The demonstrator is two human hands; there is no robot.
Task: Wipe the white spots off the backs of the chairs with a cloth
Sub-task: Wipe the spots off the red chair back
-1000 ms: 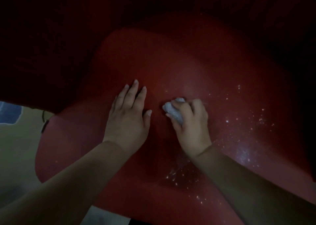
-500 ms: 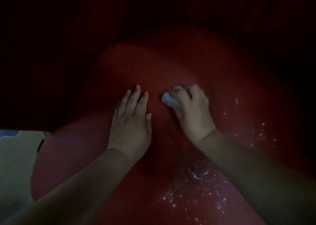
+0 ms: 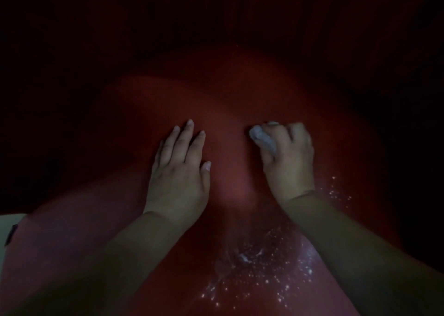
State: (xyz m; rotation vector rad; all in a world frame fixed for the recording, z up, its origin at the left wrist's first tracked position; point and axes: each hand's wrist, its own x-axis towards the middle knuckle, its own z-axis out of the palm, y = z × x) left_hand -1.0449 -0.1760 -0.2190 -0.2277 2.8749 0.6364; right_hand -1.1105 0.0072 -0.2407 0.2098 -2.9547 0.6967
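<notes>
The cloth point(image 3: 263, 138) was seen as a small pale wad, soft and light by the look of it, likely compressing under any pressure; best taken bunched in the fist so that one face stays exposed, which was how it was held. It was gripped by the right hand point(image 3: 288, 157), fingers curled round it, the wad sticking out at the fingertip side and pressed to the red chair back point(image 3: 230, 104) near its middle. The left hand point(image 3: 180, 169) was laid flat on the same surface just beside, fingers straight and slightly spread, nothing held, probably as a brace. The chair back looked rigid, smooth and curved, so slipping under the palm was judged possible. White spots point(image 3: 264, 275) were scattered below the right wrist and between the forearms, well clear of the cloth. Surroundings were too dark to be read.
</notes>
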